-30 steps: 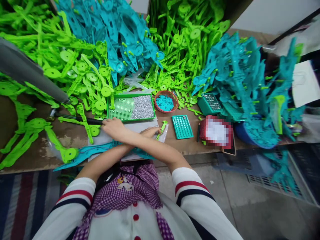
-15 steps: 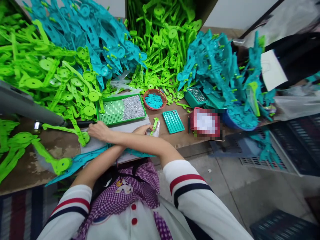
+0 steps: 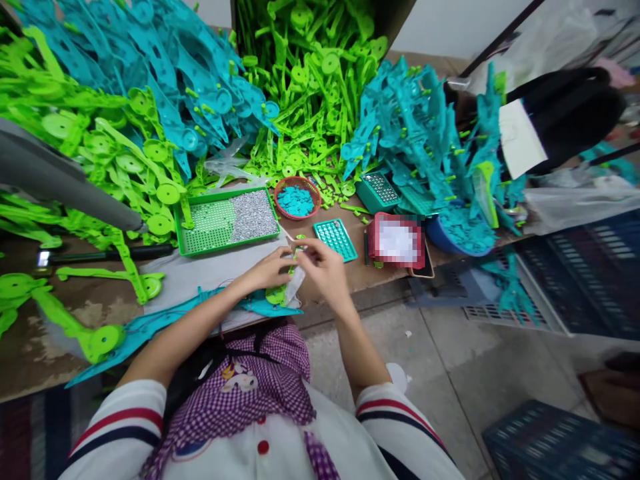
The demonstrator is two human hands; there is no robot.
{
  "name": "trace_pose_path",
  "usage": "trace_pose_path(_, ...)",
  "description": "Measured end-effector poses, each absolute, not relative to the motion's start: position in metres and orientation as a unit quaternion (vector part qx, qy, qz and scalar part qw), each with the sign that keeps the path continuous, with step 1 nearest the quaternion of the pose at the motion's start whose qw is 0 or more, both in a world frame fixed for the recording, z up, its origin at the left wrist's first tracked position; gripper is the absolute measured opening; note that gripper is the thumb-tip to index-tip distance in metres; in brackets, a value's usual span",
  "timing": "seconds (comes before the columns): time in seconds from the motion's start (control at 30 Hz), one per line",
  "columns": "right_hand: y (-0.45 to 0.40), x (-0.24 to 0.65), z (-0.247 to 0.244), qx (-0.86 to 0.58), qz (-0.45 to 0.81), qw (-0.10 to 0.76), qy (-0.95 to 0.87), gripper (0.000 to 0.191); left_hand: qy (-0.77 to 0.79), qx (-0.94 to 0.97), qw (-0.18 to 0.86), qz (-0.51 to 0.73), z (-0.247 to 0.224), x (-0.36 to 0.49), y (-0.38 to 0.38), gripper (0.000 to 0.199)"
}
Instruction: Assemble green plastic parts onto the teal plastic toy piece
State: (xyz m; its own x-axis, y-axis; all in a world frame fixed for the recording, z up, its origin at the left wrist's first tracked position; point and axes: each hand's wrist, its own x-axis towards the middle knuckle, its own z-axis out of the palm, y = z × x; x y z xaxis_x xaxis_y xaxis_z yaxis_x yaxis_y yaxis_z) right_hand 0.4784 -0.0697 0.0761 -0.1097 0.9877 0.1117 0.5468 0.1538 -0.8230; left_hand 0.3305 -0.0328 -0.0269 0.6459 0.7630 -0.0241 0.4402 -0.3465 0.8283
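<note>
My left hand [image 3: 273, 269] is closed on a lime-green plastic part [image 3: 277, 295] near the table's front edge. A piece of clear plastic [image 3: 295, 285] hangs beside the part. My right hand [image 3: 324, 268] is just to the right, thumb and fingers pinched together at the part's upper end; what they grip is too small to make out. Under my left forearm lies a long turquoise plastic piece [image 3: 165, 315]. A hammer [image 3: 107, 255] with a dark handle rests on the table at the left.
Behind my hands stand a green tray [image 3: 203, 223] of small metal pieces, a red basket [image 3: 297, 212] of turquoise bits and a teal tray [image 3: 336, 240]. High heaps of green parts [image 3: 320, 87] and turquoise parts [image 3: 405, 120] line the back. A grey arm [image 3: 65, 173] juts in from the left.
My right hand has let go of the hammer handle and moved right, uncrossing from my left arm. It now meets my left hand at the green part. The view has shifted slightly.
</note>
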Motion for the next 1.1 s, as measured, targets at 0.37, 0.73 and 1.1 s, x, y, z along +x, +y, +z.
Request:
trace_pose_path(0.37, -0.076, 0.529, 0.014, -0.651, 0.233, 0.455, -0.562, 0.036, 0.389, 0.819, 0.398, 0.139, -0.022, 0.326, -0.032, 0.04)
trace_pose_path(0.73, -0.075, 0.524, 0.004, -0.626, 0.176, 0.409, -0.641, 0.04, 0.383, 0.817, 0.41, 0.131, -0.017, 0.325, -0.03, 0.036)
trace_pose_path(1.1, -0.072, 0.522, 0.009, -0.652, 0.181, 0.452, -0.581, 0.046, 0.386, 0.807, 0.425, 0.134, -0.018, 0.325, -0.03, 0.035)
